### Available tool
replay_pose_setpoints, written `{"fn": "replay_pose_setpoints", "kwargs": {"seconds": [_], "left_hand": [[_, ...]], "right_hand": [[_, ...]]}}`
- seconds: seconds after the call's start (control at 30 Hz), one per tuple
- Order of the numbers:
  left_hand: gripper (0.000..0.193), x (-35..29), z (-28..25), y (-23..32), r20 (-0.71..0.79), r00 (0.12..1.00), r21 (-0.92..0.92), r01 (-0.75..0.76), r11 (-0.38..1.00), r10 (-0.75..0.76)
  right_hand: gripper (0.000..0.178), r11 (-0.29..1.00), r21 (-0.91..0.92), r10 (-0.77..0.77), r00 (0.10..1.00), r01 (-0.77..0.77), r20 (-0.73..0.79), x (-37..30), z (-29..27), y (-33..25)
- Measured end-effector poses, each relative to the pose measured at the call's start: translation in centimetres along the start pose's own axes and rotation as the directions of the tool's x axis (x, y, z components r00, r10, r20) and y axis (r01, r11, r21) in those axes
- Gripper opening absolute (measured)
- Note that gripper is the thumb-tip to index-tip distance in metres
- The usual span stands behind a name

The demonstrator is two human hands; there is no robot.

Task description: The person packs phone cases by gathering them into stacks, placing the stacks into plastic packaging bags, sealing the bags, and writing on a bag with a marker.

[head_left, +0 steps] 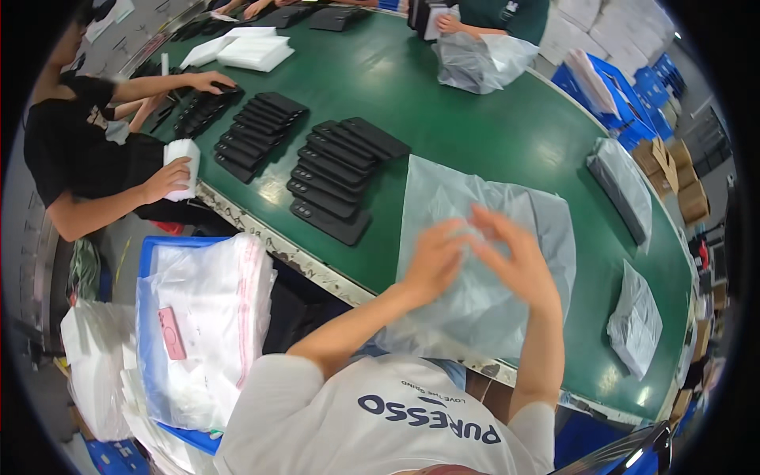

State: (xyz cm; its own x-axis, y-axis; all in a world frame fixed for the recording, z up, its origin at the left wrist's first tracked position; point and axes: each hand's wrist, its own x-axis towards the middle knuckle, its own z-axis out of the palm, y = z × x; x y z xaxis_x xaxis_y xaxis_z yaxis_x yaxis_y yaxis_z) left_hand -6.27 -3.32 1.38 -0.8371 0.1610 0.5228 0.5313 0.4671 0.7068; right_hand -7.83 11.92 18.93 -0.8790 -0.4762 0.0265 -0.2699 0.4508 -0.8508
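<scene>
A large grey translucent plastic bag (491, 317) lies flat on the green table in front of me, its near end hanging over the edge. Above it, my left hand (434, 260) is bent at the fingers and smeared by motion, so its grip cannot be made out. My right hand (518, 261) is close beside it, fingers stretched and thumb apart, with nothing visible in it. Left of the bag, a fanned row of black phone cases (332, 178) lies on the table, and a second row of black cases (257, 134) sits farther left.
At the right lie two grey plastic-wrapped packs (625, 190). A blue crate (146, 257) of clear bags with a pink phone (171, 332) on top stands at my left. One co-worker (87, 150) handles black cases and white sheets; another (499, 16) holds a grey bag (479, 63).
</scene>
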Motion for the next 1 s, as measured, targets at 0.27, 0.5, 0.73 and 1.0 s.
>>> {"fn": "replay_pose_setpoints", "kwargs": {"seconds": [0.27,0.5,0.73,1.0], "left_hand": [[0.065,-7.0,-12.9,-3.0,-0.266,0.323,-0.914,0.213,0.344,-0.908],[0.053,-4.3,-13.9,-9.5,-0.161,0.411,-0.848,0.407,0.339,-0.897],[0.073,5.5,-14.1,-14.3,-0.516,0.616,-0.436,0.409,0.802,-0.595],[0.076,3.0,-18.1,-9.0,-0.175,0.69,-0.056,0.705,0.707,-0.702]], "right_hand": [[0.112,0.883,-0.467,0.046,0.999,-0.039,0.004,25.5,12.9,8.0],[0.114,0.699,-0.714,0.112,0.979,0.045,0.171,28.1,16.3,5.9],[0.073,0.741,-0.671,0.04,0.999,-0.011,0.028,27.4,15.4,4.9],[0.072,0.808,-0.568,0.213,0.976,-0.152,0.042,18.4,12.9,4.5]]}}
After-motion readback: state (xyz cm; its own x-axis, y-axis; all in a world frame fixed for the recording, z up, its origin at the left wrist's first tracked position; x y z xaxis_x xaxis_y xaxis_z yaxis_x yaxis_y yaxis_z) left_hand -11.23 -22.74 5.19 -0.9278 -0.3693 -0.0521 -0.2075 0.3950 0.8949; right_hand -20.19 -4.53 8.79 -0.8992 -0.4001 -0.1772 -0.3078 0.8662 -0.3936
